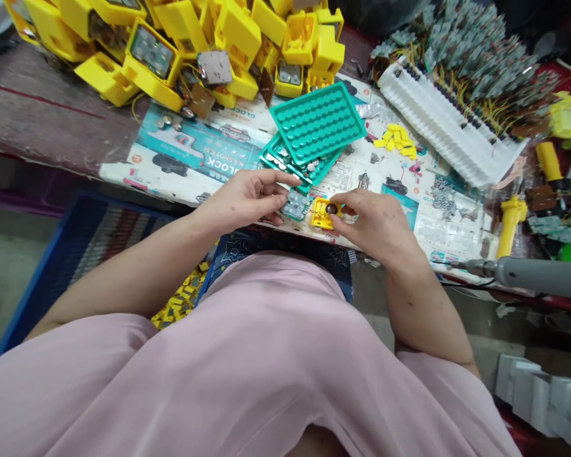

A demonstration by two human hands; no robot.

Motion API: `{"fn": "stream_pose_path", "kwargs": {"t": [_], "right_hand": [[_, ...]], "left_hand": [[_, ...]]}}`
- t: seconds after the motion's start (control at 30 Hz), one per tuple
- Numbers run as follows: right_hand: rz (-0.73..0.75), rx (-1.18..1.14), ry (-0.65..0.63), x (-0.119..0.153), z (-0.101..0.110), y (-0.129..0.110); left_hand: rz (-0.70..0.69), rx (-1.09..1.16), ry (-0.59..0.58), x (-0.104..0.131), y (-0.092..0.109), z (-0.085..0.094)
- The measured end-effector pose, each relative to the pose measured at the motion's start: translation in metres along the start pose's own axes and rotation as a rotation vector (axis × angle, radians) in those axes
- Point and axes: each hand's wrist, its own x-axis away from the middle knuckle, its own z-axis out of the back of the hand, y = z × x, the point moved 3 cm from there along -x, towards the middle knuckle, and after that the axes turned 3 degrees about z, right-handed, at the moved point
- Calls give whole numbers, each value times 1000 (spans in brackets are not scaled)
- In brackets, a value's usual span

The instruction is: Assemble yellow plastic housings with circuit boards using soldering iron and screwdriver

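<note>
My left hand (261,198) pinches the edge of a pale green circuit board (295,204) at the table's front edge. Just right of the board is a small open yellow case (321,214) with a dark round part (332,208) in it. My right hand (366,219) grips this case at its right side with thumb and fingers. The board and the case lie close together, with thin wires between them. Behind my hands, a green dimpled tray (318,122) rests tilted on another green tray (273,152) that holds small shiny discs.
Yellow cases (238,38) are heaped at the back left. Small yellow pieces (396,141) and a pile of screws (442,198) lie to the right. A white rack (450,120) stands behind them. A grey screwdriver (537,274) juts in at the right edge.
</note>
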Motion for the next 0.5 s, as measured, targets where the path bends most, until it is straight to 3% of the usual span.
{"fn": "stream_pose_path", "kwargs": {"t": [0.17,0.37,0.5], "right_hand": [[-3,17,4,3,-2,2],[66,-100,241,11,5,-7],[29,-258,257,6,1,-17]], "left_hand": [[-7,28,11,0,0,-1],[-59,-23,-8,2,-3,-2],[-161,-89,-30,5,-2,-9]]}}
